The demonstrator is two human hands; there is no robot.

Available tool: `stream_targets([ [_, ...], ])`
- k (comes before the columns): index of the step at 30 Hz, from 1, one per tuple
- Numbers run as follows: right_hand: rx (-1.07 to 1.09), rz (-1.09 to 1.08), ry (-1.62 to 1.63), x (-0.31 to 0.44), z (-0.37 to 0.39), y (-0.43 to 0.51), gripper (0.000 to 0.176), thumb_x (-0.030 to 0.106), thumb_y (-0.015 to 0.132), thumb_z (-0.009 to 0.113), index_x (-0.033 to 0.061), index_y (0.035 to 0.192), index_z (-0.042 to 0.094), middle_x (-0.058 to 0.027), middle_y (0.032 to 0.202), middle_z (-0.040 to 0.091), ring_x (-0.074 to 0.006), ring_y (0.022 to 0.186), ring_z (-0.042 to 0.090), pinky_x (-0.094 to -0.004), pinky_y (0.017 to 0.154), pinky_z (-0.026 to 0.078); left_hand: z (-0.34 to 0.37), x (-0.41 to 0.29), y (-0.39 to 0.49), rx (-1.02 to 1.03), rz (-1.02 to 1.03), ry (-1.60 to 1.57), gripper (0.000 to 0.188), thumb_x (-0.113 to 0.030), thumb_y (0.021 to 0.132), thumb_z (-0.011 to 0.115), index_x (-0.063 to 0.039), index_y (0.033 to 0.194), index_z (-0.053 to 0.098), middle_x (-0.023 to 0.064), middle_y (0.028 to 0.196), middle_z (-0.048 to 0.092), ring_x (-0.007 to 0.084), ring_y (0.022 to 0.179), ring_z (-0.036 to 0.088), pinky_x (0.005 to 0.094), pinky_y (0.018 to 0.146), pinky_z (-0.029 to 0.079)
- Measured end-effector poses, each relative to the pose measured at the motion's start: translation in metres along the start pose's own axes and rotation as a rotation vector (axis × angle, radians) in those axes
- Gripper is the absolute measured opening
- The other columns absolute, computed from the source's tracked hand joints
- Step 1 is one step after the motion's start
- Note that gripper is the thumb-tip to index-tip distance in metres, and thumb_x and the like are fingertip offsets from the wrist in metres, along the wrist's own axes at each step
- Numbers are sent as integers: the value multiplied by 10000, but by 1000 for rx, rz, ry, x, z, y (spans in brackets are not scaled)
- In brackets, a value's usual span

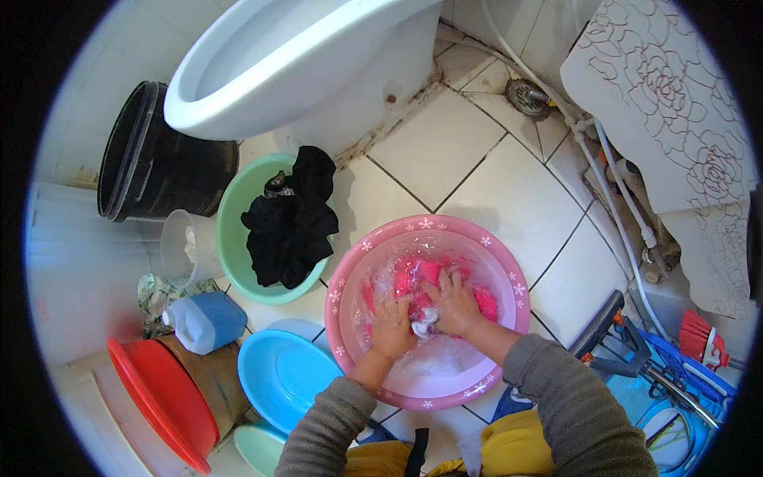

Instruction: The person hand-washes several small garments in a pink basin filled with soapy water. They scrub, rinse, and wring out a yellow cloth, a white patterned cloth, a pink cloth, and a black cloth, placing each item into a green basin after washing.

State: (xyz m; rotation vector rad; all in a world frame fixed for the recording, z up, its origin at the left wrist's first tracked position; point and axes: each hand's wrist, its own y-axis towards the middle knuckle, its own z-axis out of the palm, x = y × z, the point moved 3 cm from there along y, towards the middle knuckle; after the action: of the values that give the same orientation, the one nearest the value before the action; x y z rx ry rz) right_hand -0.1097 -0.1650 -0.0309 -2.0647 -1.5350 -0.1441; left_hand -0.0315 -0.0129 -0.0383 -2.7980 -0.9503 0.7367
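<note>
A pink plastic basin (425,223) with white snowflake marks stands on the tiled floor, holding sudsy water. Bright pink cloth (486,303) lies wet in the water, with a small white piece of cloth (424,323) between my hands. My left hand (391,322) rests on the cloth at the left, fingers pointing away from me. My right hand (454,303) presses on the pink cloth just right of centre, fingers spread. Whether either hand grips any cloth cannot be told, as the fingertips are partly in water and suds.
Left of the basin are a green basin (229,238) with black clothes (292,232), a blue basin (286,375), a blue jug (208,322), a red basin (161,399) and a black bucket (185,161). A white toilet (286,77) stands ahead; a squeegee (602,322) and brush (700,340) lie right.
</note>
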Motion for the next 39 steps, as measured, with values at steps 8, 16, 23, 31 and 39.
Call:
stream_targets([
  [8, 111, -53, 87, -6, 1, 44, 646, 302, 668, 810, 217, 1279, 618, -199, 1366, 527, -411, 1268, 505, -529, 1039, 462, -6, -10, 38, 158, -198, 143, 604, -331, 743, 757, -120, 1285, 593, 180, 1369, 560, 411, 1295, 493, 571, 1049, 393],
  [16, 122, 124, 190, -2, -15, 79, 363, 354, 881, 624, 102, 1125, 716, -221, 1038, 720, -377, 985, 709, -485, 885, 563, 4, 8, 69, 136, -195, 242, 505, -243, 868, 643, -107, 1351, 583, 192, 1377, 572, 382, 1262, 552, 551, 1057, 411],
  [23, 9, 27, 188, -25, -23, 28, 582, 331, 856, 697, 191, 1401, 552, -283, 1538, 339, -427, 1429, 352, -519, 1141, 355, -26, 12, 66, 342, -122, -133, 614, -385, 869, 677, -157, 1416, 512, 189, 1466, 492, 391, 1409, 408, 570, 1130, 328],
  [31, -157, -127, 799, -4, -99, -69, 382, 125, 768, 780, 79, 1130, 665, -163, 1073, 700, -307, 1019, 686, -391, 865, 519, -153, -3, -41, 95, 102, -223, 278, -196, 798, 779, -50, 1016, 687, 186, 1047, 688, 357, 1018, 653, 448, 855, 510],
  [39, -370, -439, 1016, 81, -253, -109, 313, -39, 759, 744, 25, 1054, 659, -95, 998, 663, -240, 949, 655, -345, 842, 507, -285, -57, -61, -296, 190, -776, 117, -1, 813, 683, -14, 909, 616, 52, 789, 585, 132, 725, 541, 281, 668, 454],
])
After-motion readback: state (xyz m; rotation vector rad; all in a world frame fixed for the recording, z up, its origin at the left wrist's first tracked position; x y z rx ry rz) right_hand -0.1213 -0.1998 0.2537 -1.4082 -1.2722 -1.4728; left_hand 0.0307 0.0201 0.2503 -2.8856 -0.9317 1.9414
